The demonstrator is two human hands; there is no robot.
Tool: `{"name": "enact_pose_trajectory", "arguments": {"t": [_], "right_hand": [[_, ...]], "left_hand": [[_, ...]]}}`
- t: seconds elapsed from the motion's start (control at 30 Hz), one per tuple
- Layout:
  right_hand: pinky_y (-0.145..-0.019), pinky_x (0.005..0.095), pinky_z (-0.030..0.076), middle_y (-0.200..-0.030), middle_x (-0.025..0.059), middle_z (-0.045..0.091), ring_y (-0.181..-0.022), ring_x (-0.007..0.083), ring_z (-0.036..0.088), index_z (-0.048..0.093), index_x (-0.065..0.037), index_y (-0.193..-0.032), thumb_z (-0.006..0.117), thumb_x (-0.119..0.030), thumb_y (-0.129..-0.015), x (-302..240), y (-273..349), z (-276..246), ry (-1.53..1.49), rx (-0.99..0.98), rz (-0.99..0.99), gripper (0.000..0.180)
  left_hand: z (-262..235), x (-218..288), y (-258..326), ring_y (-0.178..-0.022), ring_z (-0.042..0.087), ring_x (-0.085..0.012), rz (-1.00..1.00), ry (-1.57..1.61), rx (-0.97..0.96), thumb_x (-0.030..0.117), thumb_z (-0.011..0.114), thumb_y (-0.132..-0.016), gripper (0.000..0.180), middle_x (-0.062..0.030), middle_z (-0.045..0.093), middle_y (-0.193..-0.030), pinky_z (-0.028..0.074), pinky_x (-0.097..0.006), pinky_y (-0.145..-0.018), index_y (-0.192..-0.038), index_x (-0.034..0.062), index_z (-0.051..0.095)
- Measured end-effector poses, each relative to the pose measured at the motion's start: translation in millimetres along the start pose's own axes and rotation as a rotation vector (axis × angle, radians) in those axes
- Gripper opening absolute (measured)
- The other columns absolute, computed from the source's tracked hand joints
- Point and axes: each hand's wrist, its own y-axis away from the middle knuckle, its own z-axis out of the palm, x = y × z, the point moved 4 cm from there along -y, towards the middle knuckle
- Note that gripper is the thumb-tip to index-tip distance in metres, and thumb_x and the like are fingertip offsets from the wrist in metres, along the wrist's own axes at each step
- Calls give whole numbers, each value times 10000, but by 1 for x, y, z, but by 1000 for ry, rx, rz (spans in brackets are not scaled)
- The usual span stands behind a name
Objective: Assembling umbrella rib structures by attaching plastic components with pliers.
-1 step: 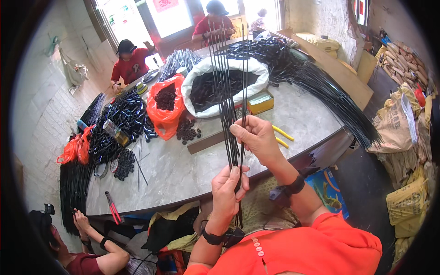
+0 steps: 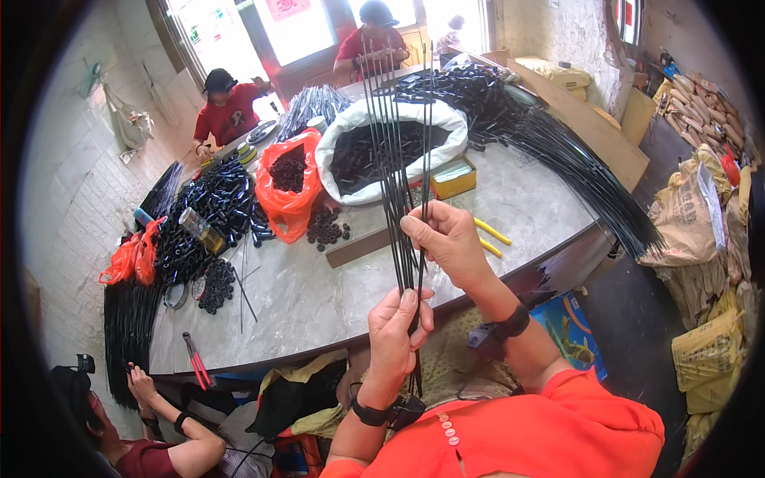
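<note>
A bundle of long, thin black rods [image 2: 392, 175] stands nearly upright in front of me, with the lower ends reaching down below my hands. My left hand [image 2: 398, 319] is closed around the bundle low down, thumb in front. Higher up and to the right, my right hand [image 2: 448, 243] pinches a rod standing slightly apart from the others. Behind the rods lies a white sack [image 2: 335, 131] full of small black parts, its edge rolled back. An orange plastic bag [image 2: 283, 207] of small black rings sits left of it.
The grey table [image 2: 303, 307] holds heaped black tubes [image 2: 203, 203], more long rods [image 2: 590, 171] at the right, yellow-handled pliers [image 2: 492, 232] and red-handled pliers [image 2: 196, 363]. A co-worker [image 2: 171, 434] sits at lower left; two others are across the table. Sacks [image 2: 705, 350] line the right side.
</note>
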Motion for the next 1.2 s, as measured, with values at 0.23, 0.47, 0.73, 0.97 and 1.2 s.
{"name": "enact_pose_trajectory", "arguments": {"t": [0.23, 0.47, 0.73, 0.97, 1.2], "right_hand": [[-537, 190, 391, -717, -43, 601, -639, 5, 520, 637, -3, -901, 666, -137, -959, 6, -2, -3, 72, 0, -85, 149], [-532, 193, 373, -718, -54, 590, -629, 0, 493, 649, -6, -884, 669, -144, -953, 2, 0, 1, 43, -7, -32, 156], [-566, 187, 397, -778, -48, 627, -660, 10, 524, 691, -22, -989, 666, -196, -968, 12, -1, -5, 71, -61, -64, 177], [-774, 280, 544, -1004, 129, 716, -898, 173, 706, 612, 29, -1205, 490, -389, -1066, 6, 16, 11, -153, -448, 195, 457], [-836, 316, 563, -1064, 161, 709, -909, 217, 720, 561, 40, -1290, 540, -227, -1039, -16, -6, 0, -417, -362, 132, 367]], "left_hand": [[1, -2, 2, -441, 360, -52, -16, 2, -12, 227, 505, -1059, 280, -57, 578, -656, 260, -198, -405, -1062, -29, 620], [1, -2, 3, -442, 363, -55, -43, 37, -21, 226, 515, -1055, 282, -62, 582, -660, 258, -196, -403, -1061, -33, 625], [2, -4, 4, -448, 366, -56, -51, 23, -35, 224, 511, -1057, 287, -63, 585, -666, 268, -197, -408, -1075, -40, 623], [-1, -1, 4, -449, 391, -66, -22, 41, -41, 238, 489, -1069, 310, -71, 602, -693, 292, -202, -413, -1083, -43, 620], [-9, -14, 13, -598, 599, -132, -116, -119, -192, 210, 486, -1069, 316, -112, 664, -796, 470, -241, -548, -1179, -62, 604]]}}
